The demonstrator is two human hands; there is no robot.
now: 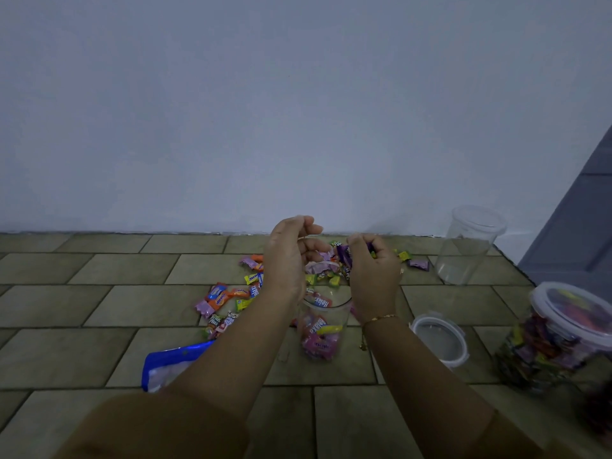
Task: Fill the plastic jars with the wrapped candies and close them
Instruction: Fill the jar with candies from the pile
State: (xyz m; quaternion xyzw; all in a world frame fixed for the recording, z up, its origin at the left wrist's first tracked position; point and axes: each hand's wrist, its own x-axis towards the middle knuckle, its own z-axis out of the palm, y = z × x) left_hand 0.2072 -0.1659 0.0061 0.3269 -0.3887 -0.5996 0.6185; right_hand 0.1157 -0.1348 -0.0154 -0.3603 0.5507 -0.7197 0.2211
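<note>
A clear plastic jar point(326, 332) stands open on the tiled floor in the middle, partly filled with wrapped candies. Both my hands hover just above its rim. My right hand point(376, 271) grips a bunch of purple and yellow wrapped candies point(344, 255) over the opening. My left hand point(286, 260) is beside it with fingers loosely curled and nothing plainly held. Loose candies point(231, 298) lie scattered on the floor behind and to the left of the jar. A second, empty jar point(468, 250) stands at the back right. A loose lid point(442, 339) lies right of the open jar.
A filled jar with its lid on point(556, 332) stands at the far right. A blue candy bag point(165, 364) lies on the floor at the left under my forearm. A pale wall point(298, 111) rises close behind the candies, and a grey panel point(583, 226) stands at the right.
</note>
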